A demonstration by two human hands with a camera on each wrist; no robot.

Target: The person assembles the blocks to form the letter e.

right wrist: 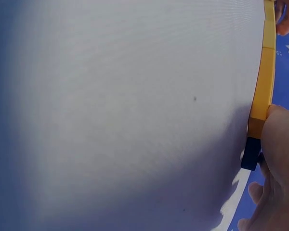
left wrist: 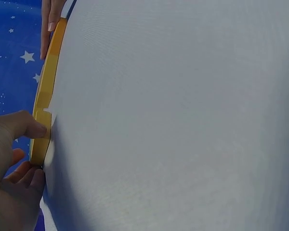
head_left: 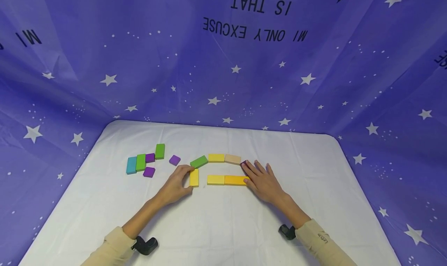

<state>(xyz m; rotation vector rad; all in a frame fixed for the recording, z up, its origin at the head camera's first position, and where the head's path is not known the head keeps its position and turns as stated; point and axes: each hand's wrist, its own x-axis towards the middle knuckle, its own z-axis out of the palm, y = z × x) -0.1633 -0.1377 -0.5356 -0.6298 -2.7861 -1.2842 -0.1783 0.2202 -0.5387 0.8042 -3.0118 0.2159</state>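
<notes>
Yellow block (head_left: 194,178) was pinched by left grip (head_left: 176,184), right grip (head_left: 264,183) spread; outline (head_left: 216,158) gaped at eight o'clock, six blocks (head_left: 141,162) outside.

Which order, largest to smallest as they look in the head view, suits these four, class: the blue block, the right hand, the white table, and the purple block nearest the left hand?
1. White table
2. Right hand
3. Blue block
4. Purple block

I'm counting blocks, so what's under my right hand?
In the head view, a purple block and an orange block run partly under your right hand. The right wrist view shows a dark block at the orange one's end. Anything else beneath is covered from sight.
</notes>
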